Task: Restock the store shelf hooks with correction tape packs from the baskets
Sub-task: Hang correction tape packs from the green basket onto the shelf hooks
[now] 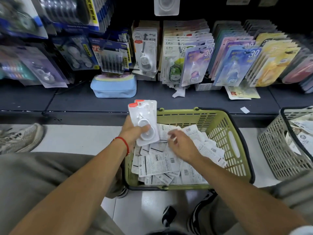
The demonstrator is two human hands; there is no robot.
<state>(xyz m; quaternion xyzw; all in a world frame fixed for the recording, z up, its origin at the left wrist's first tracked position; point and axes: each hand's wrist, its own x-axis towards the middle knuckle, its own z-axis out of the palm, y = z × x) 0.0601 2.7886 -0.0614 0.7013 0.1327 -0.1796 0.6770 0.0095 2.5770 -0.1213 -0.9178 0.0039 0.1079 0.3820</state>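
Note:
A green plastic basket point(225, 133) stands on the floor, filled with several white correction tape packs point(157, 165) lying back side up. My left hand point(131, 133) holds a small stack of clear-fronted packs point(144, 119) upright over the basket's left rim. My right hand point(182, 146) reaches down into the basket, fingers pinched on the edge of one pack point(171, 134). On the shelf behind, matching white packs point(145, 51) hang on a hook.
A grey basket point(277, 150) with more packs stands at the right. A light blue pouch point(113, 86) lies on the dark shelf ledge point(76, 99). Rows of coloured packs hang along the shelf point(237, 61). Another person's shoe point(22, 136) is on the left; my shoes point(169, 216) are below.

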